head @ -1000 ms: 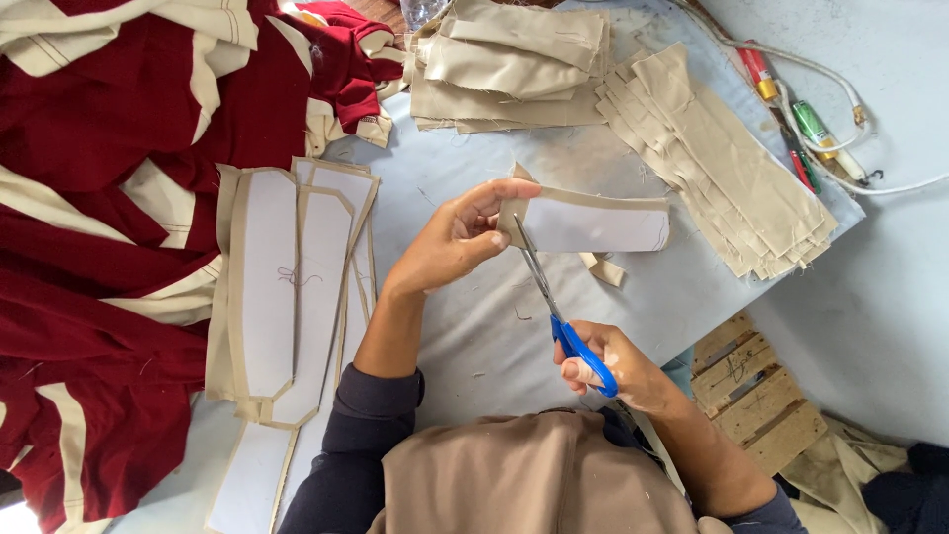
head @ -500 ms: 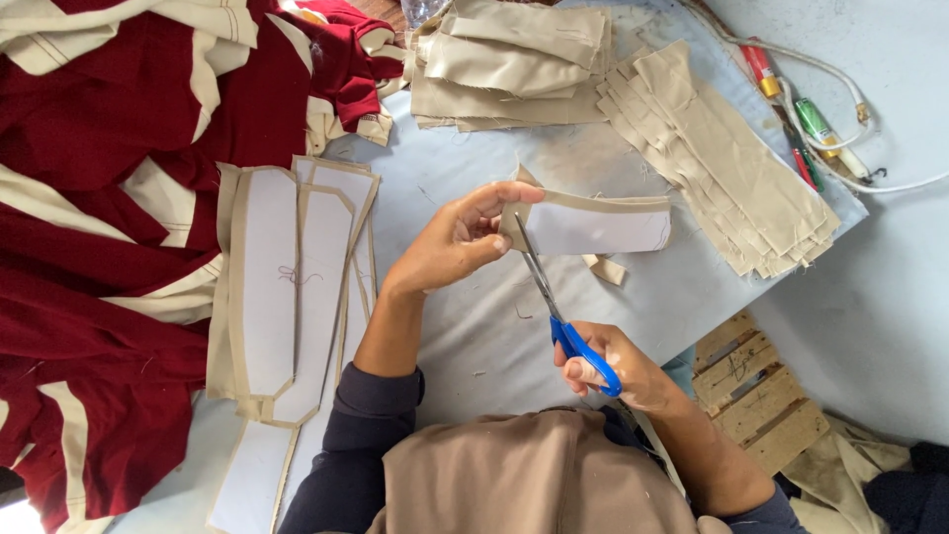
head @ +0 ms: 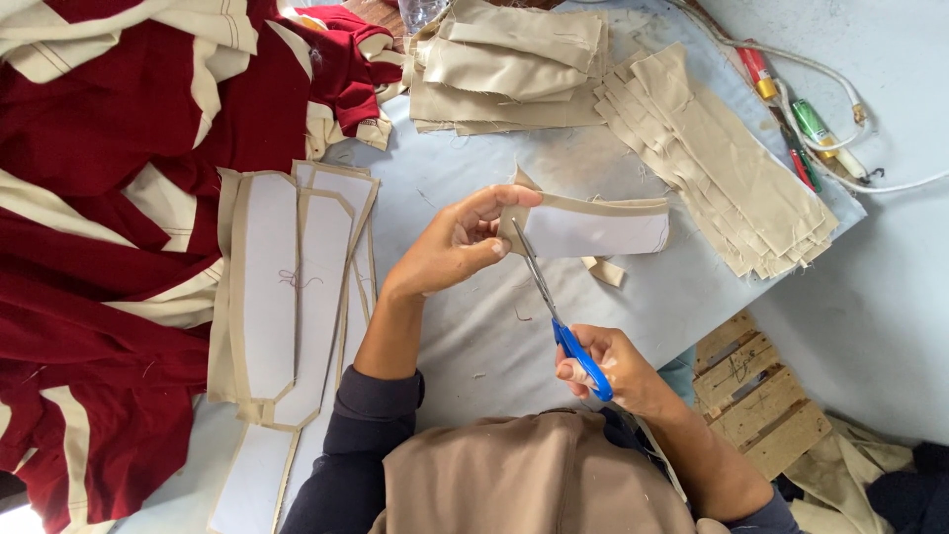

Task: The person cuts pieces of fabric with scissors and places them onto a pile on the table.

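Currently your left hand (head: pixel 450 247) pinches the near end of the collar piece (head: pixel 593 229) between thumb and fingers, holding it just above the table (head: pixel 474 336). Your right hand (head: pixel 613 371) grips the blue-handled scissors (head: pixel 559 316), fingers curled through the handles, blades at the piece's pinched end. Finished pieces (head: pixel 287 287) lie stacked to your left.

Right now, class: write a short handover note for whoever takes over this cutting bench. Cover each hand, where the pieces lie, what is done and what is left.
Left hand pinches the beige piece at its left end, above the table.
Right hand holds the blue scissors, blades at that end.
Done: shaped pieces lie stacked at left.
Left: uncut strips and folded pieces wait at top.
A scrap lies under the piece.
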